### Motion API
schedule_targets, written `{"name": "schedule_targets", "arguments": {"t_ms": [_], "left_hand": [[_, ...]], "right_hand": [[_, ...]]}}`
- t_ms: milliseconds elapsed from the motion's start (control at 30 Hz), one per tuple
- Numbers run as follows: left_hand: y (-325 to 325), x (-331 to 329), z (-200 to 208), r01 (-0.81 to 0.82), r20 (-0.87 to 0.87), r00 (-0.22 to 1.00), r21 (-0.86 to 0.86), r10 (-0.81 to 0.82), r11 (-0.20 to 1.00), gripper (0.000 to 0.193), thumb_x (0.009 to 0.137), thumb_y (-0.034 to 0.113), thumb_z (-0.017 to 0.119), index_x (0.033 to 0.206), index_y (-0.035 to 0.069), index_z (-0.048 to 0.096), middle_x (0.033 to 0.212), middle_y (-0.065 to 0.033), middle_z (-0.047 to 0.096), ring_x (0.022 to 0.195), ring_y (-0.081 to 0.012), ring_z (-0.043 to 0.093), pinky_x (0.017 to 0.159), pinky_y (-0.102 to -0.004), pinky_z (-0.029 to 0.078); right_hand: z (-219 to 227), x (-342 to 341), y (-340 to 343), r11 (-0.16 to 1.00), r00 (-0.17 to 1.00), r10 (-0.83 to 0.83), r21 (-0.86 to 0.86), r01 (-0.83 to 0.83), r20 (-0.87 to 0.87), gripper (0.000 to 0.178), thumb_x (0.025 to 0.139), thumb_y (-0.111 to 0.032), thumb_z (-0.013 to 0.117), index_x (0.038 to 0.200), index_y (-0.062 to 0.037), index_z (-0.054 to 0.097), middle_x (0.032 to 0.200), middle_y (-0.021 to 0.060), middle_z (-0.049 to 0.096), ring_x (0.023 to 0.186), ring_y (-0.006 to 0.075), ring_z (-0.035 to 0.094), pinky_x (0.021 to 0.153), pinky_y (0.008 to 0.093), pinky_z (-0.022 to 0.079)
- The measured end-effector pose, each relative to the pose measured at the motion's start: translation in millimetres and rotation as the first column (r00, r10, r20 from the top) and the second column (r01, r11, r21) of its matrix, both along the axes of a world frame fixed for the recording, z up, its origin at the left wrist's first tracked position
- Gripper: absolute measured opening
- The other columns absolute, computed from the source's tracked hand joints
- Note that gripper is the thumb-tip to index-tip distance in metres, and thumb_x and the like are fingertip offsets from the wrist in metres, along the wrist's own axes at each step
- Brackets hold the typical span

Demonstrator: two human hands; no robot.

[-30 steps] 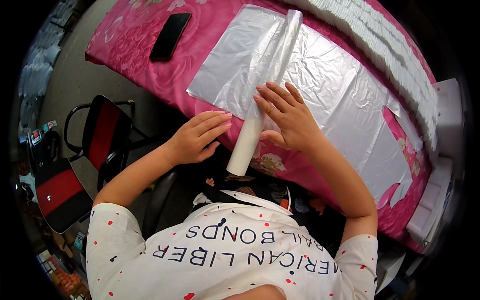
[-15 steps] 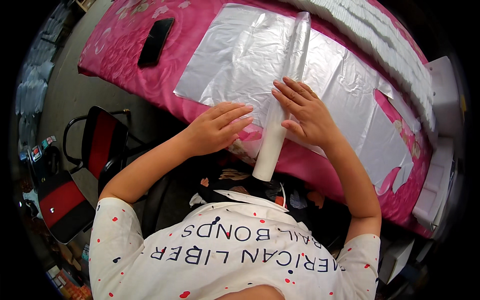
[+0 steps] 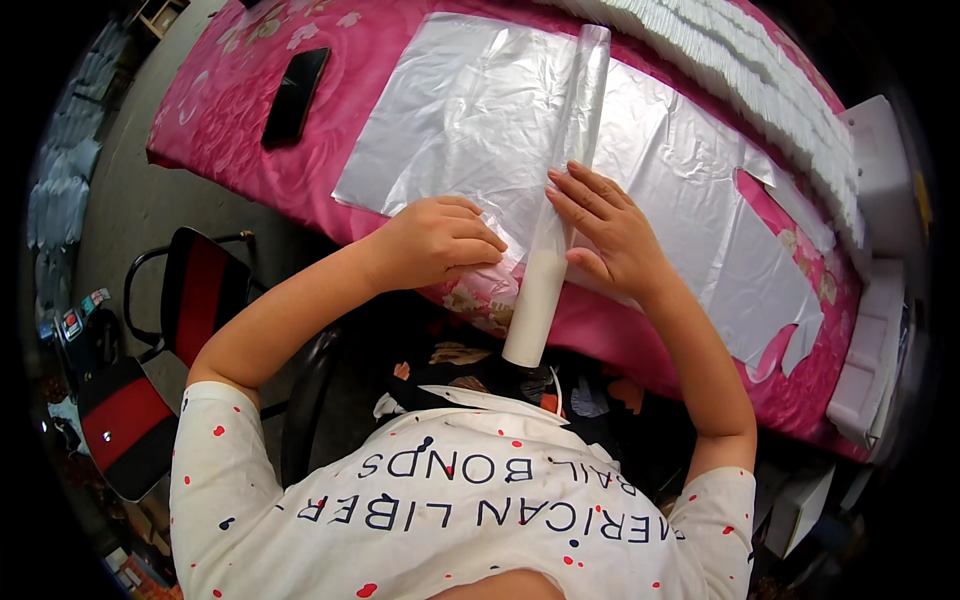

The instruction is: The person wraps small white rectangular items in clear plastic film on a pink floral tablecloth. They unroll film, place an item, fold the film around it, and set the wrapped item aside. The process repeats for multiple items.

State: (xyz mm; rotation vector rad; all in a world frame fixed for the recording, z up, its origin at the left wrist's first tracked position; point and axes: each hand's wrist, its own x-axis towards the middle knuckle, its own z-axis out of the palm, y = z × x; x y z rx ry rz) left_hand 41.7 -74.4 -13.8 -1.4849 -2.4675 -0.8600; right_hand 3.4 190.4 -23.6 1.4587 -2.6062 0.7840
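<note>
A long roll of clear plastic film lies across silvery plastic sheeting, its near end reaching past the table's edge. On the roll's right side rests my right hand, open, fingers stretched out and fingertips touching it. My left hand is closed at the sheeting's near edge, left of the roll. Its fingers are curled over a thin, see-through edge of plastic film; the exact grip is partly hidden under the fingers.
A pink flowered cloth covers the table, with a black phone at the left. Long stacks of white folded items line the far side. White plastic containers stand at the right. Red-and-black chairs are at my left.
My left hand's fingers, stretched out before, have curled closed onto the film's edge. My right hand stays open on the roll. The whole view has shifted slightly.
</note>
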Motion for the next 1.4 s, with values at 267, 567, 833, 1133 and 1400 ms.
{"name": "schedule_targets", "arguments": {"t_ms": [267, 567, 833, 1133, 1400], "left_hand": [[4, -67, -2, -0.661, 0.879, 0.351, -0.012, 0.323, 0.75, 0.014, 0.08, 0.013, 0.065, 0.089, 0.001, 0.064, 0.082, -0.0032, 0.066, 0.073, -0.0087, 0.061, 0.067, -0.0228, 0.048], [-25, -123, -18, -0.83, 0.761, 0.285, -0.107, 0.583, 0.547, 0.03, 0.077, 0.019, 0.068, 0.1, 0.0, 0.061, 0.087, -0.006, 0.066, 0.067, -0.011, 0.062, 0.062, -0.0246, 0.049], [-72, -73, -2, -0.891, 0.695, 0.448, 0.298, 0.562, 0.341, 0.026, 0.084, 0.012, 0.061, 0.107, 0.0, 0.059, 0.099, -0.0058, 0.063, 0.084, -0.0095, 0.058, 0.072, -0.0225, 0.046], [-56, 77, -5, -0.844, 0.881, 0.269, 0.021, 0.389, 0.536, 0.036, 0.088, 0.013, 0.056, 0.118, -0.002, 0.043, 0.106, -0.0095, 0.052, 0.087, -0.0106, 0.054, 0.074, -0.0225, 0.046], [-40, 85, -2, -0.896, 0.975, -0.003, -0.102, 0.224, 0.432, 0.056, 0.074, 0.014, 0.073, 0.117, -0.001, 0.042, 0.098, -0.0082, 0.053, 0.086, -0.0149, 0.055, 0.073, -0.0283, 0.048]], "right_hand": [[0, 13, 32, 0.997, 0.996, -0.079, -0.021, 0.08, 0.032, 0.065, 0.087, -0.054, 0.04, 0.128, -0.005, 0.047, 0.137, 0.011, 0.042, 0.13, 0.0298, 0.034, 0.105, 0.041, 0.028], [3, 9, 4, 0.994, 0.998, -0.051, 0.096, 0.053, -0.02, 0.069, 0.085, -0.057, 0.041, 0.132, -0.0068, 0.043, 0.141, 0.0079, 0.037, 0.132, 0.0283, 0.029, 0.109, 0.0425, 0.02], [13, -6, -90, 0.981, 0.982, 0.186, -0.047, -0.187, -0.036, 0.067, 0.087, -0.059, 0.036, 0.134, -0.011, 0.042, 0.142, 0.0113, 0.033, 0.134, 0.03, 0.025, 0.11, 0.0449, 0.016], [-14, -40, -147, 0.988, 0.98, 0.149, -0.026, -0.154, -0.135, 0.053, 0.085, -0.043, 0.049, 0.121, -0.0043, 0.052, 0.131, 0.0131, 0.046, 0.13, 0.0303, 0.031, 0.109, 0.0449, 0.019], [-27, -16, -233, 0.784, 0.901, -0.302, -0.456, 0.421, 0.312, 0.065, 0.084, -0.023, 0.053, 0.137, 0.0019, 0.025, 0.141, 0.0265, 0.022, 0.131, 0.0387, 0.024, 0.109, 0.0463, 0.014]]}}
